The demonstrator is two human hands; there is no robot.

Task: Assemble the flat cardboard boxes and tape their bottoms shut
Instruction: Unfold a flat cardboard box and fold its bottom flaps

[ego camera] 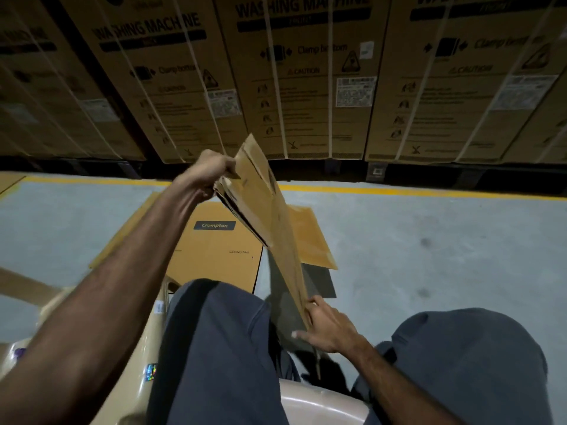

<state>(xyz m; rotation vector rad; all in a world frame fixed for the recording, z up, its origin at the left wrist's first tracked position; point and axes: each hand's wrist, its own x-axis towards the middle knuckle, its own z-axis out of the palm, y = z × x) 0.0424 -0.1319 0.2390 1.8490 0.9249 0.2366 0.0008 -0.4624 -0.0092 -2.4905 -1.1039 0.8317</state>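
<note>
1. Cardboard: flat box held edge-on at frame centre, slanting from upper middle down toward the lap.
2. Left hand gripping its top corner, fingers curled round the edge, probably to pull the panels apart.
3. Right hand at the lower edge, thumb pressed to the board, fingers loosely curled, steadying.
4. More flats lying on the floor, centre-left.
5. Bottom not yet taped.

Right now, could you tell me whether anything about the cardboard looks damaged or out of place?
Nothing looks damaged. The folded box is held tilted between the left hand and right hand, and flat cardboard sheets lie loosely overlapped on the floor.
</note>
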